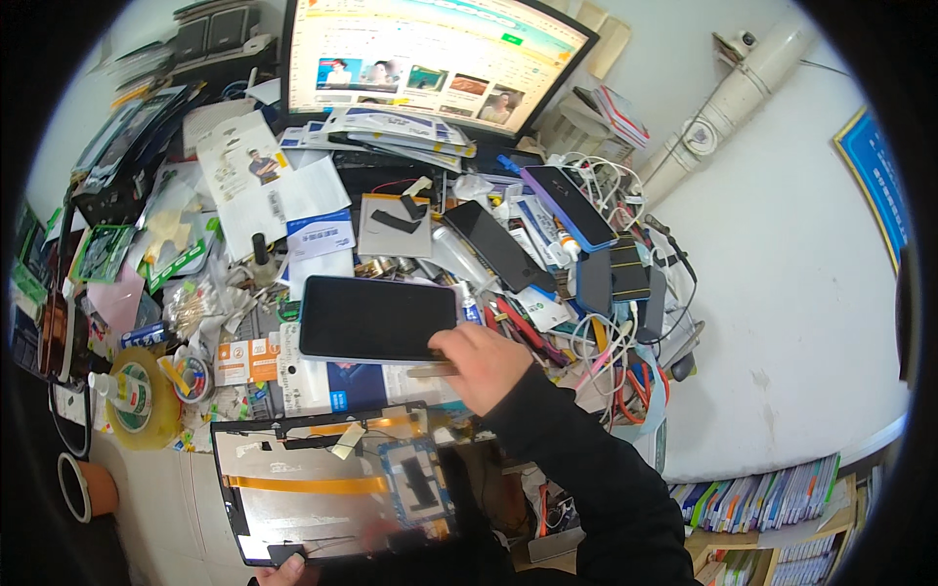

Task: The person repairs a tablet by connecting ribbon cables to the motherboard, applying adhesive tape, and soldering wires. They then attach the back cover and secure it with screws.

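My right hand (484, 366) reaches over the desk, its fingers closed on the lower right corner of a dark-screened smartphone (376, 317). Just below that corner a narrow brownish strip (430, 371) shows by the fingers; its kind is unclear. At the bottom, my left hand (283, 572) grips the lower edge of an opened tablet screen assembly (303, 503). Its silvery back faces up, with an orange flex cable (308, 483) across it and a blue circuit board (418, 479) at its right. Only the left thumb and part of the hand show.
A lit monitor (440, 63) stands at the back. Phones, including a purple-edged one (570, 205), cables (620, 342), papers and tools crowd the desk. At left are a tape roll (147, 415) and a white bottle (119, 391). Shelved booklets (762, 503) line the lower right.
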A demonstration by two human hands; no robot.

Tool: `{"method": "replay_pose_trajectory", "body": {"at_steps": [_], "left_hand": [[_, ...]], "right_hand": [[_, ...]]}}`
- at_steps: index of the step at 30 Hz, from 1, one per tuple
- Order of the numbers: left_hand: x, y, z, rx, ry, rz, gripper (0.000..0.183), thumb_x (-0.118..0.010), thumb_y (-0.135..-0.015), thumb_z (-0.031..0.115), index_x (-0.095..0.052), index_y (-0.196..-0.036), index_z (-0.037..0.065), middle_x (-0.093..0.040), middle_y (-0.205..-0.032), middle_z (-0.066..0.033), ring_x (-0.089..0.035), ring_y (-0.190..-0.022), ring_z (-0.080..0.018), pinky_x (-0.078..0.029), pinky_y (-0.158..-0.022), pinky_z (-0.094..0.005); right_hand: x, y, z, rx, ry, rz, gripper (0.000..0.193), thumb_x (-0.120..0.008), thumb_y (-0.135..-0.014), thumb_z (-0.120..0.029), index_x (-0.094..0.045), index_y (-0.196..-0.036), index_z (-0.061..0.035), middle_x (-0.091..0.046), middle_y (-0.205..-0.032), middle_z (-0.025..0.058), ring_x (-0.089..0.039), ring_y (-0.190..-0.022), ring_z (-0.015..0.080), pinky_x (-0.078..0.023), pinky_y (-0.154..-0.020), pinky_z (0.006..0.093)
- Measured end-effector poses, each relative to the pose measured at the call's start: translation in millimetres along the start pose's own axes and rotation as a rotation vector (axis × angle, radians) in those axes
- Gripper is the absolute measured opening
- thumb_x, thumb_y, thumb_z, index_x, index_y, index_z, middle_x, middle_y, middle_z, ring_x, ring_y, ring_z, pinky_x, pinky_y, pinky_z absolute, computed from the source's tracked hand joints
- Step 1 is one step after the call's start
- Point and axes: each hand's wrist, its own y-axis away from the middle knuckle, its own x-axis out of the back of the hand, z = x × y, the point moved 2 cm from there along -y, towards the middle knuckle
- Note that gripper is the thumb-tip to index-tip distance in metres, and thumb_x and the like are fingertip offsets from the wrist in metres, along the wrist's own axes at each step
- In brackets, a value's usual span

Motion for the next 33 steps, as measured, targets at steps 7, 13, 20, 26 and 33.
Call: {"method": "replay_pose_trajectory", "body": {"at_steps": [7,13,20,26,33], "left_hand": [[-21,-22,14,0.023,-0.081,-0.054,0.037,-0.058,-0.096,0.005,-0.056,-0.132,0.001,-0.065,-0.116,-0.009,-0.061,-0.104,-0.0207,-0.05,-0.097,-0.0384],[-16,-50,0,0.041,-0.063,0.163,0.02,-0.063,-0.096,0.017,-0.067,-0.112,0.005,-0.069,-0.107,-0.0088,-0.066,-0.099,-0.0207,-0.052,-0.087,-0.034],[68,-118,-12,0.704,1.94,0.471,0.034,-0.053,-0.1,0.032,-0.073,-0.101,0.004,-0.074,-0.099,-0.0095,-0.069,-0.101,-0.0269,-0.048,-0.103,-0.0382],[103,-147,6,0.778,1.957,0.431,0.048,-0.043,-0.107,0.04,-0.07,-0.098,0.002,-0.071,-0.091,-0.0106,-0.066,-0.095,-0.0269,-0.045,-0.102,-0.0362],[27,-133,3,0.233,0.527,0.14,0.042,-0.054,-0.1,0.021,-0.047,-0.137,0.001,-0.06,-0.127,-0.0167,-0.057,-0.123,-0.0323,-0.045,-0.107,-0.0528]], "right_hand": [[36,12,-9,0.065,0.037,0.066,0.013,-0.065,-0.085,-0.006,-0.065,-0.097,-0.0082,-0.06,-0.097,0.0065,-0.066,-0.094,0.0258,-0.055,-0.076,0.0335],[154,92,28,-0.045,0.111,0.25,0.023,-0.061,-0.072,0.009,-0.066,-0.087,-0.0082,-0.063,-0.09,0.0072,-0.066,-0.076,0.0247,-0.055,-0.064,0.0346],[359,366,95,-0.751,0.709,0.776,0.007,-0.07,-0.092,-0.003,-0.068,-0.098,-0.0042,-0.069,-0.093,0.0062,-0.065,-0.079,0.0161,-0.052,-0.068,0.0297],[539,580,102,-1.408,0.685,1.171,0.033,-0.082,-0.087,-0.029,-0.077,-0.098,0.0018,-0.068,-0.074,0.0019,-0.056,-0.059,0.0091,-0.042,-0.054,0.0281],[569,660,167,-1.834,1.211,0.008,0.072,-0.053,-0.093,-0.067,-0.07,-0.126,-0.0058,-0.07,-0.125,0.0235,-0.067,-0.116,0.0388,-0.049,-0.104,0.0449]]}}
